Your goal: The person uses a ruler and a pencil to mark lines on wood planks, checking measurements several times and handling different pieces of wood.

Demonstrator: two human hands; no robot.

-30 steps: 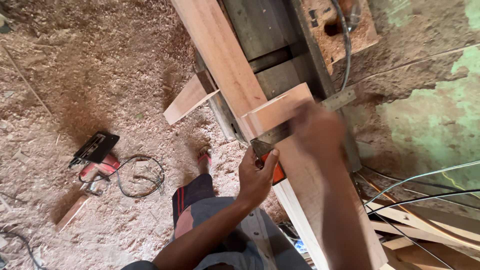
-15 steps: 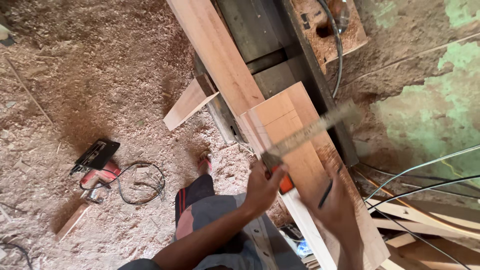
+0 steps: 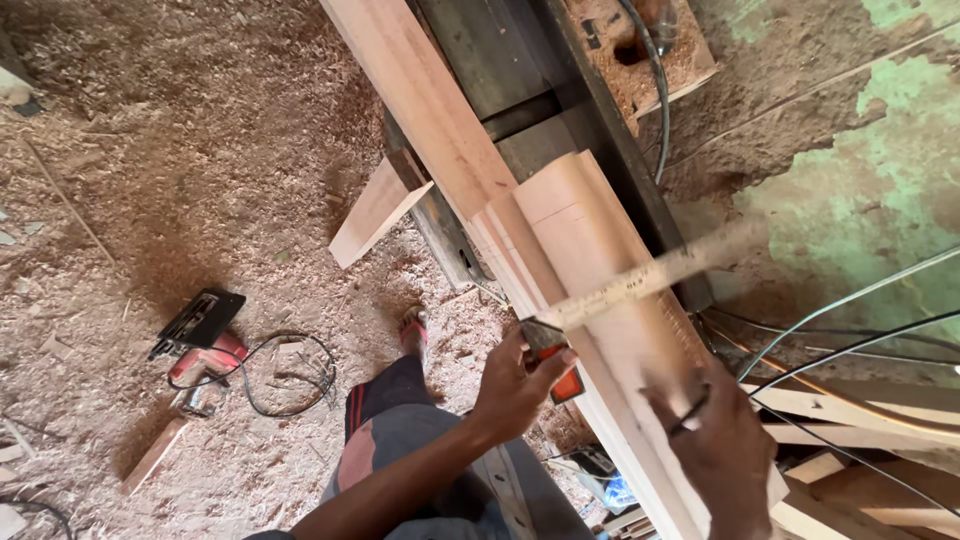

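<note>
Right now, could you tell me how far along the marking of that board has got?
Done: the wooden board lies on the bench, with the square laid across it. In hand: the left hand grips the square's handle and the right hand holds a pencil near the blade. Left: no drawn line shows yet.

We see a sawdust-strewn floor [image 3: 150,150] bearing a power tool [image 3: 200,335], its coiled cord [image 3: 285,375] and wood offcuts [image 3: 153,455].

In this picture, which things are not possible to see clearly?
- Head view: the right hand is motion-blurred; the thin dark thing in it is unclear.
- Square ruler: its markings are too small, its far end blurred.
- Left hand hides the square's handle.
- Wooden board: near end hidden by the right hand.
</note>
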